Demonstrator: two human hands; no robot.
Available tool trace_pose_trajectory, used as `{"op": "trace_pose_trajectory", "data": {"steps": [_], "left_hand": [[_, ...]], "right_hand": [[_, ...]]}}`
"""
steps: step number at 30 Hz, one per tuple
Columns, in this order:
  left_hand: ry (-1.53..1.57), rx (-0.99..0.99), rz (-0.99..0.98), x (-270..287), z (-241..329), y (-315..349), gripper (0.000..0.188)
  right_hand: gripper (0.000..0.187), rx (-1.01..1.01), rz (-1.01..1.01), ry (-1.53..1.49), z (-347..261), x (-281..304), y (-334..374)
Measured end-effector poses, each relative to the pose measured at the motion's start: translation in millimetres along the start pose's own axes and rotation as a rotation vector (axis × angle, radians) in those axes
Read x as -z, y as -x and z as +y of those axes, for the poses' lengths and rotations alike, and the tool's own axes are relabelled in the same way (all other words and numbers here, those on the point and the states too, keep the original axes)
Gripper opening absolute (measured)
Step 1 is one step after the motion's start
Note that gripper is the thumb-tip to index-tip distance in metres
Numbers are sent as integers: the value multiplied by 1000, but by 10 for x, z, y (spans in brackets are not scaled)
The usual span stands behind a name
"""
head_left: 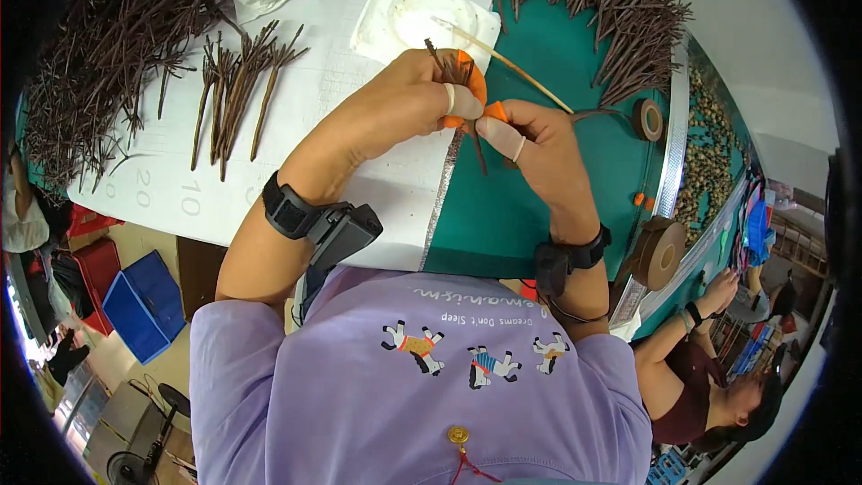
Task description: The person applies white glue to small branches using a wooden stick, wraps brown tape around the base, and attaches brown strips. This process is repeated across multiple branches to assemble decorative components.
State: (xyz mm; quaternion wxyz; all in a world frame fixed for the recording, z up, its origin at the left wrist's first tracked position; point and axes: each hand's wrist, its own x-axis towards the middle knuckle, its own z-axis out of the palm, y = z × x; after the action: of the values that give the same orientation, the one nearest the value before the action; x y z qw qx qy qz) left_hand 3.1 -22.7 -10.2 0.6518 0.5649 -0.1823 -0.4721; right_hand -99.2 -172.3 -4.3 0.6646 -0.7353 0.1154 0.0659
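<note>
The counter (314,81) is running white toward ten o'clock and green toward two. A pale wall (768,63) is rising at two o'clock, and shelves (804,241) are standing near three. Tan floor (99,350) is showing near eight beside a blue crate (144,310), and bright light (13,287) is glaring toward nine.

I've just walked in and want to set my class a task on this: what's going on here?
Someone in a purple shirt is working on a small bunch of brown twigs. The left hand grips it, and the right hand has its fingers close against it, though exactly what they pinch is hidden. A brown strip runs from a tape roll toward the right hand. To the left, a few loose twigs lie on a white sheet.
</note>
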Motion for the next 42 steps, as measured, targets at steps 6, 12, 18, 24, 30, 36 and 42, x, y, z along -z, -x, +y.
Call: {"op": "trace_pose_trajectory", "data": {"steps": [6,12,18,24,30,36,42], "left_hand": [[-19,-127,221,-88,-96,-64,19],[-313,-127,314,-96,-59,-19,27],[-198,-15,234,-58,26,4,26],[52,79,54,-17,-16,-19,18],[66,0,67,-19,-21,-8,16],[-327,-168,362,-109,-91,-59,26],[-409,-186,312,-53,-84,-45,32]], "right_hand": [[14,53,208,-73,70,-26,-26],[13,150,180,122,84,-19,-2],[13,38,95,121,33,141,6],[14,46,68,71,42,68,5],[14,71,-3,5,110,1,-13],[14,81,157,53,127,-6,-11],[14,120,120,122,56,18,4]]}}
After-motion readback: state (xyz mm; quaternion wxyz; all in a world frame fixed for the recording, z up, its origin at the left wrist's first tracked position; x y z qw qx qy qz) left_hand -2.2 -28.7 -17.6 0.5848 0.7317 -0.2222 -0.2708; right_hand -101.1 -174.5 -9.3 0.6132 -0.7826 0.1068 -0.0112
